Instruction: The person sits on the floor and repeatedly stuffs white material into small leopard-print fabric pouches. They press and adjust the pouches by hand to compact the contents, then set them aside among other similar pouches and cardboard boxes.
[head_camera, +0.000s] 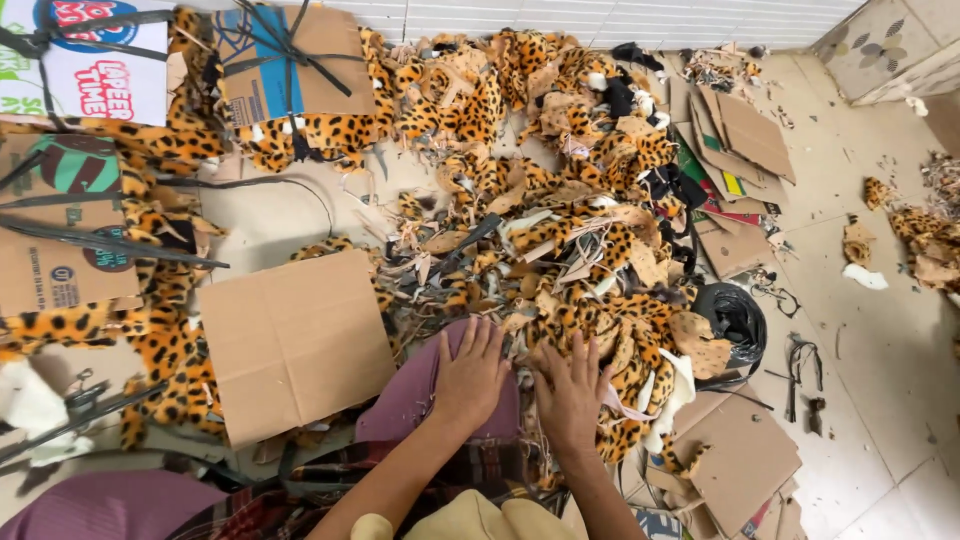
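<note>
My left hand (468, 375) lies flat with fingers spread at the near edge of a big heap of leopard-print plush fabric scraps (560, 260), partly over my purple-clad knee (415, 395). My right hand (572, 392) rests beside it, palm down with fingers apart, pressing on the spotted scraps mixed with tan backing pieces. Neither hand grips anything. A flat brown cardboard sheet (295, 340) lies just left of my left hand.
Strapped cardboard boxes (60, 240) stand at the left, another (290, 60) at the back. Folded cardboard pieces (745, 140) lie at the back right, more (740, 455) near my right. A black bag (735, 315) sits by the heap. Tiled floor (880, 350) spreads right.
</note>
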